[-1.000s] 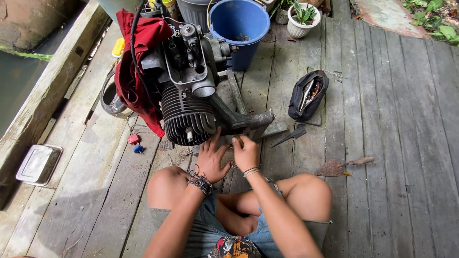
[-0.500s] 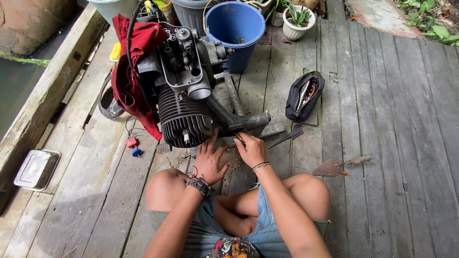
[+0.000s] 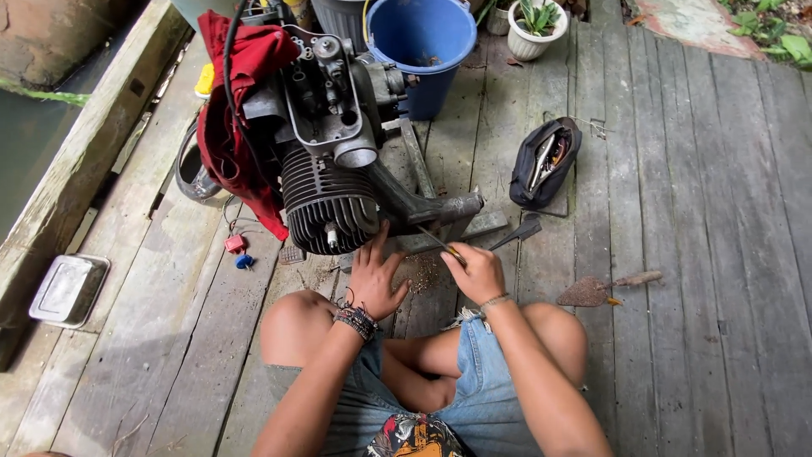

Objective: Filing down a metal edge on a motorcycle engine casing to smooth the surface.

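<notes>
A small finned engine [image 3: 330, 161] lies on the wooden deck in front of my crossed legs, with a red cloth [image 3: 237, 118] draped over its left side. My left hand [image 3: 373, 278] rests open against the bottom of the cylinder fins, fingers spread. My right hand [image 3: 475, 272] is closed around a thin screwdriver [image 3: 441, 245] whose tip points up-left toward the engine's base. Dark grit lies on the boards between my hands.
A blue bucket [image 3: 421, 42] and a potted plant [image 3: 538, 24] stand behind the engine. An open black tool pouch [image 3: 545, 162] lies to the right, a rusty trowel [image 3: 605, 288] near my right knee. A metal tray [image 3: 68, 289] sits at the left, by a wooden beam.
My head has leaned closer, so the engine looks larger. My hands stay at the engine's base; the right one now shows the screwdriver angled toward the engine.
</notes>
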